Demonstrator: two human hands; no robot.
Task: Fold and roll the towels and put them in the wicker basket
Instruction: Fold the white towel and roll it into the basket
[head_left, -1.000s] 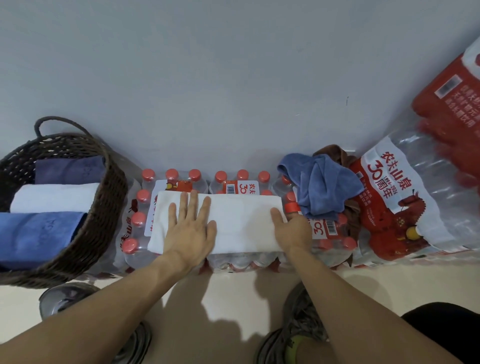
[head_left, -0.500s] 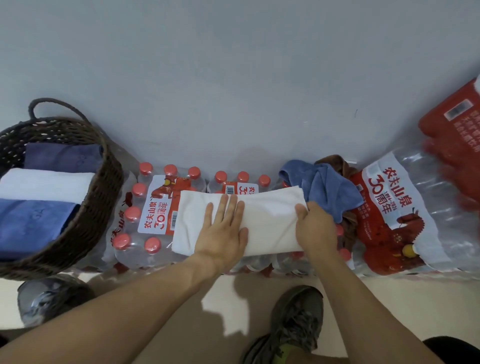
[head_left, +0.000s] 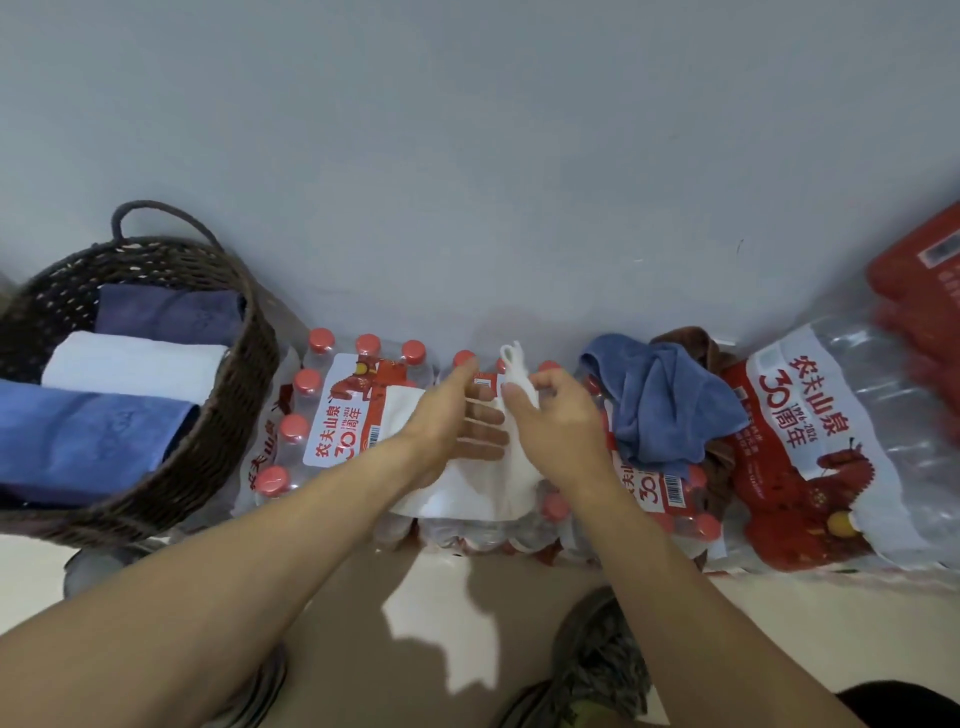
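Pale grey wall backs a row of shrink-wrapped water bottle packs (head_left: 343, 415) serving as a makeshift surface, with the folded white towel (head_left: 467, 493) lying across their red caps, long axis running left to right. The right hand (head_left: 556, 431) pinches the towel's right end, lifting it toward the left to begin a roll, while the left hand (head_left: 457, 421) lies flat, fingers spread, pressing the soft cloth down. Well to the left, the dark wicker basket (head_left: 228, 415) holds three rolled towels; a crumpled blue towel (head_left: 670, 405) waits to the right.
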